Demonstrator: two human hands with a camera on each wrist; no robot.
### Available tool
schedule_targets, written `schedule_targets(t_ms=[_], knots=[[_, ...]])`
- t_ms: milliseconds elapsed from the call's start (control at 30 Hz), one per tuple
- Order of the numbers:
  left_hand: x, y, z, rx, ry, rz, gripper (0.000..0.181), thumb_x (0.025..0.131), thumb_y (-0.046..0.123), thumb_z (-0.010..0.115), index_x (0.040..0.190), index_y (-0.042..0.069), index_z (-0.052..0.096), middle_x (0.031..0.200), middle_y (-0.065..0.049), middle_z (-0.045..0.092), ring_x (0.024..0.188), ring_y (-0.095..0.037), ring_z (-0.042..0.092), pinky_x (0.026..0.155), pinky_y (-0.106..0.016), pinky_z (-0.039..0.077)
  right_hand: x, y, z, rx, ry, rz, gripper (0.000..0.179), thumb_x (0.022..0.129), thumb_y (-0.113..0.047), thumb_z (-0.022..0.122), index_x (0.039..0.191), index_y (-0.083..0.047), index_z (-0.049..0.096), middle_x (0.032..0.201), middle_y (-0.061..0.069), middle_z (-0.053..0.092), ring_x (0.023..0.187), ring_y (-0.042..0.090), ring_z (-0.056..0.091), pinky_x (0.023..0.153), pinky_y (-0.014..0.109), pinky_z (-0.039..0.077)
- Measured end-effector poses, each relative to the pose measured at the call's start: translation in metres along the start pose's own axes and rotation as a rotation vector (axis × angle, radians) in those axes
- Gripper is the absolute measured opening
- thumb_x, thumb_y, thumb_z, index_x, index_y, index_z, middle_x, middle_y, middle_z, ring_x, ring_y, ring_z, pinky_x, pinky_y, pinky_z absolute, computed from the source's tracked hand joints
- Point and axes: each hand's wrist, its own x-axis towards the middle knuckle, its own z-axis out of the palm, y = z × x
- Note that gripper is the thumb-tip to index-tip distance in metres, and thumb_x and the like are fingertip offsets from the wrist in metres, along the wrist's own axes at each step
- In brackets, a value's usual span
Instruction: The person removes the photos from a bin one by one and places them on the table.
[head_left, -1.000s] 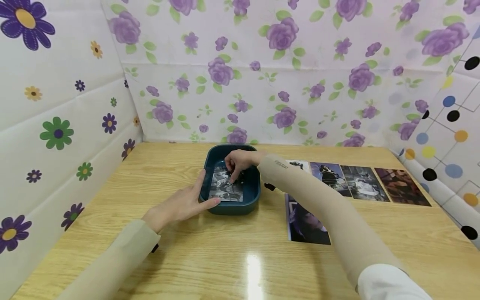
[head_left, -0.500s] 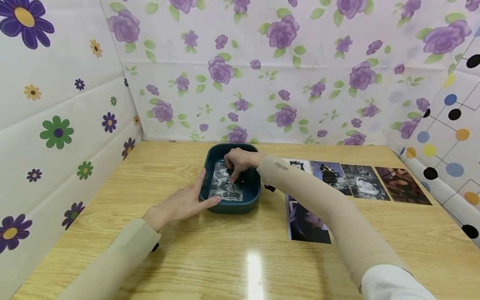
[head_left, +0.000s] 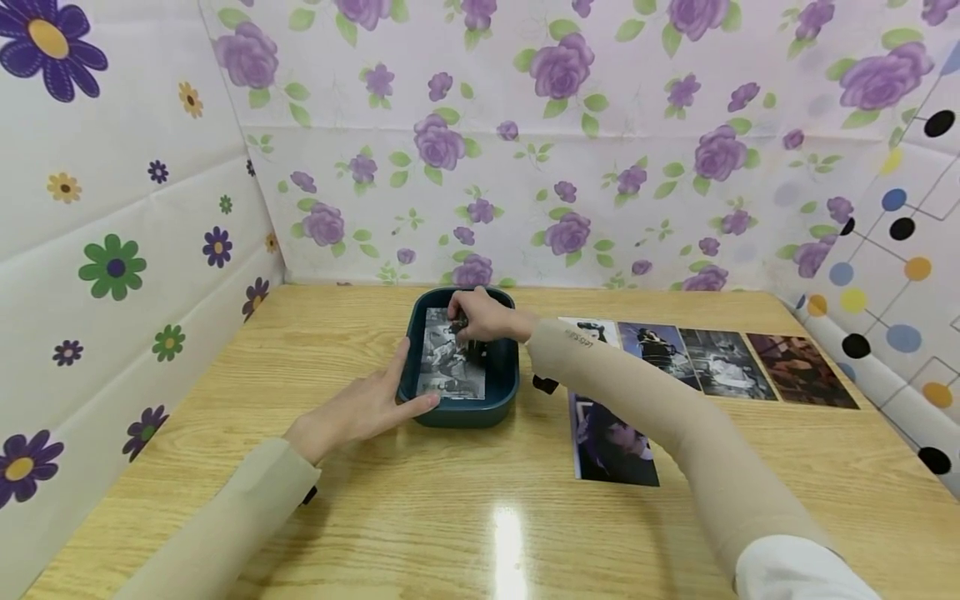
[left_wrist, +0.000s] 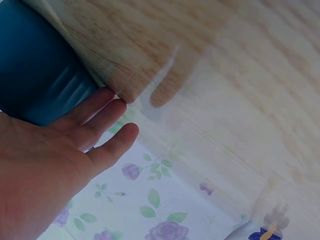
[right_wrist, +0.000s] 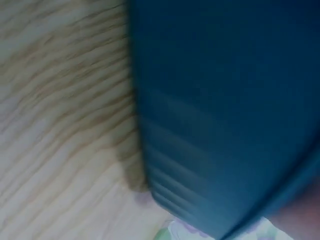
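Note:
A dark teal plastic basin (head_left: 465, 415) stands on the table near the back. Inside it lies a black-and-white photo print (head_left: 438, 367), its far end raised toward the rim. My right hand (head_left: 487, 317) reaches over the basin's right side and pinches the print's right edge with curled fingers. The fingertips are partly hidden. My left hand (head_left: 360, 408) rests against the basin's left side, thumb and fingers spread and fairly straight; its straight fingers (left_wrist: 117, 142) show in the left wrist view. The right wrist view mostly shows the basin's outer wall (right_wrist: 210, 100).
To the right lies a row of photo prints, among them a blue-toned one (head_left: 656, 350), a grey one (head_left: 727, 364) and a brown one (head_left: 802, 371). A purple-toned print (head_left: 615, 450) lies nearer, partly under my right forearm. Flowered sheets (head_left: 375, 208) wall the table.
The right hand has shifted from the middle of the print to its far right edge. The print's far end has moved up and away. The left hand has stayed put.

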Motion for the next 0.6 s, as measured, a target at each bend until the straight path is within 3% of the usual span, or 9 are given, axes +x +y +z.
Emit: schedule_targets(t_ms=[100,200,367,600], knots=[[0.0,0.001,0.0,-0.002,-0.005,-0.005,0.107,0.084,0.081,0.038,0.153,0.024,-0.018,0.156,-0.022,0.026,0.129,-0.042,0.049,0.105,-0.053,0.04,-0.008,0.0,-0.014,0.158,0.07,0.019,0.031,0.084,-0.003,0.07,0.112,0.001,0.057,0.112,0.016,0.06,0.099,0.024,0.055,0.103,0.038,0.041],[0.0,0.001,0.0,0.004,-0.008,-0.004,0.107,0.083,0.081,0.038,0.153,0.024,-0.019,0.157,-0.022,0.026,0.131,-0.042,0.047,0.107,-0.054,0.038,-0.018,0.002,-0.032,0.304,0.114,0.027,0.031,0.082,0.001,0.069,0.111,0.002,0.058,0.113,0.016,0.06,0.1,0.023,0.054,0.09,0.032,0.045],[0.0,0.001,0.001,0.019,0.006,0.004,0.106,0.084,0.081,0.037,0.153,0.024,-0.019,0.155,-0.024,0.029,0.129,-0.042,0.049,0.106,-0.054,0.038,-0.049,0.012,-0.066,0.49,0.114,0.07,0.029,0.085,0.0,0.067,0.112,-0.001,0.056,0.113,0.013,0.058,0.1,0.023,0.052,0.086,0.029,0.044],[0.0,0.002,0.001,0.031,0.02,0.007,0.108,0.083,0.081,0.038,0.154,0.022,-0.017,0.154,-0.025,0.03,0.129,-0.044,0.049,0.106,-0.055,0.039,-0.119,0.05,-0.091,0.497,0.028,0.12,0.029,0.085,0.0,0.068,0.111,-0.003,0.055,0.108,0.011,0.059,0.094,0.021,0.055,0.084,0.031,0.048]])
